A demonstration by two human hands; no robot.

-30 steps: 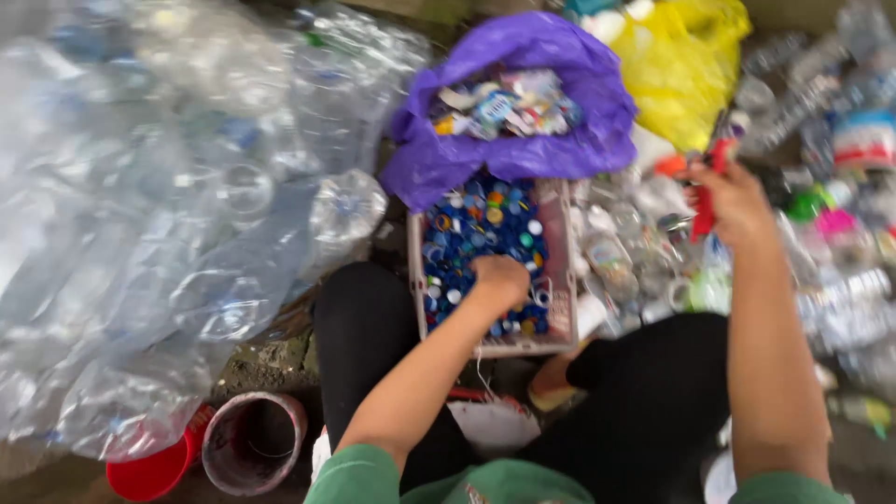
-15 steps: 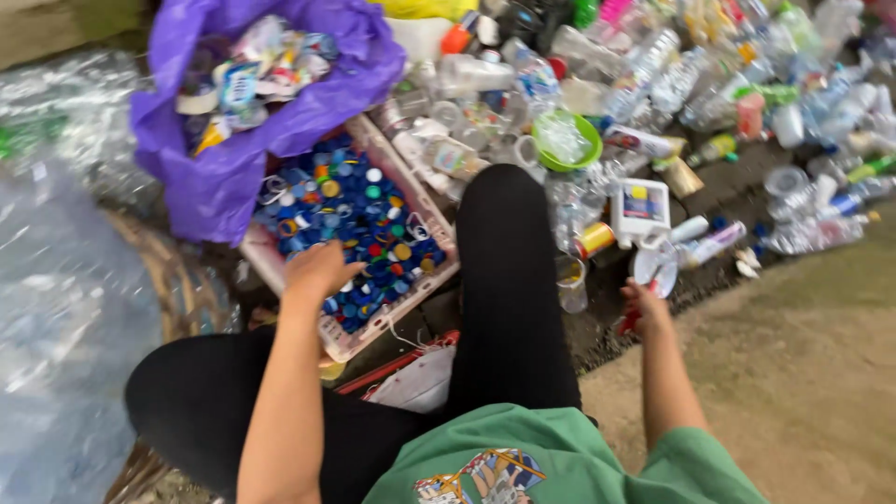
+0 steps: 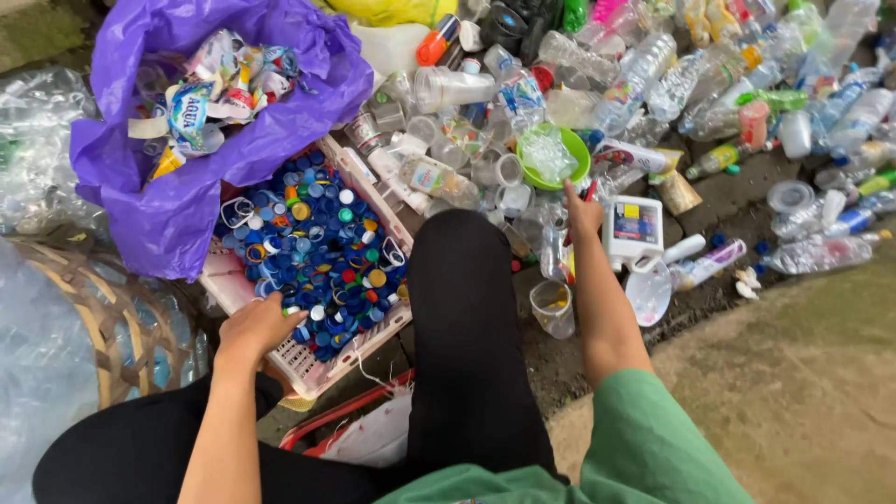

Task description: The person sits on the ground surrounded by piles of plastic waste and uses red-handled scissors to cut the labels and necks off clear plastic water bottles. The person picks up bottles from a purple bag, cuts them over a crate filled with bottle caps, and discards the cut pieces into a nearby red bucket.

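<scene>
A person in a green shirt and black trousers sits on the ground amid sorted plastic waste, seen from above. The left hand (image 3: 257, 327) rests on the near edge of a pale plastic crate (image 3: 308, 366) filled with bottle caps (image 3: 317, 247), mostly blue with some red, yellow, green and white; its fingers are curled together over the caps at the rim, though whether they grip one cannot be told. The crate lies on the ground just left of the person's raised knee, with a purple plastic bag (image 3: 177, 210) of torn bottle labels (image 3: 210, 89) overlapping its far corner.

The right hand (image 3: 583, 213) reaches out past the knee into a heap of clear plastic bottles (image 3: 644, 70) and cups. Its fingers are closed on a thin red-handled tool (image 3: 589, 190), only a sliver of which shows. Just beyond the hand sits a green bowl (image 3: 569, 173) holding crumpled clear plastic. Just right of the wrist stands a white jug (image 3: 633, 233) with a yellow and blue label, and a clear cup (image 3: 553, 308) stands near the forearm.

A woven basket (image 3: 103, 308) sits at the left edge, beside large clear sacks of plastic. Bare earth (image 3: 793, 373) spreads to the lower right.
</scene>
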